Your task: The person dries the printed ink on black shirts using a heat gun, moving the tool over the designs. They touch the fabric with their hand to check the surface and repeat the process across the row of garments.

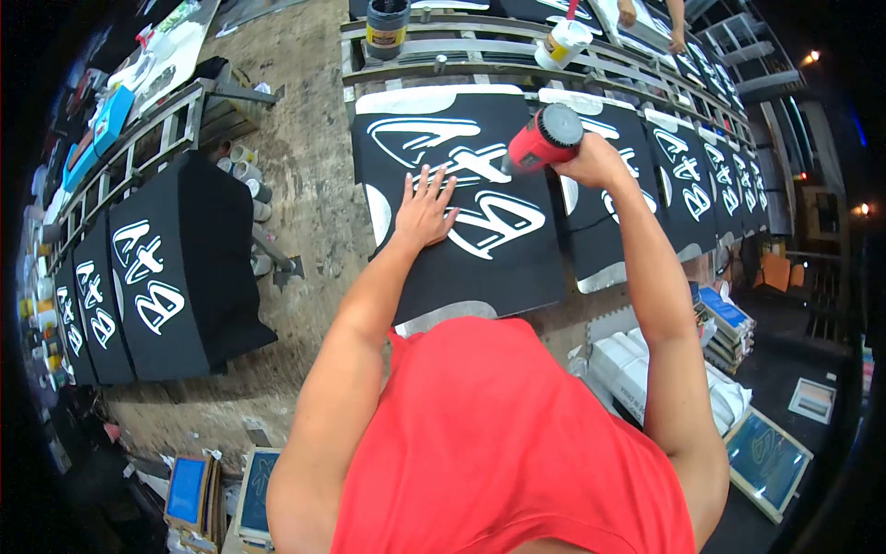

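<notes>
A red heat gun [544, 138] with a dark round rear end is held in my right hand [591, 163], its nozzle pointing left over the white lettering. Beneath it lies a black fabric piece [461, 268] with large white graffiti-like print, spread on a board with pale edges. My left hand [426, 210] rests on that fabric, palm down with fingers spread, at the left part of the print. Another printed black piece [591, 231] lies just to the right, partly behind my right wrist.
More printed black pieces [683, 175] continue rightward, and others [148, 277] lie on the left rack. A dark jar [388, 32] and a white tub [563, 44] stand on the rail ahead. Another person's hands [677, 39] are at top right. Framed screens [766, 462] stand lower right.
</notes>
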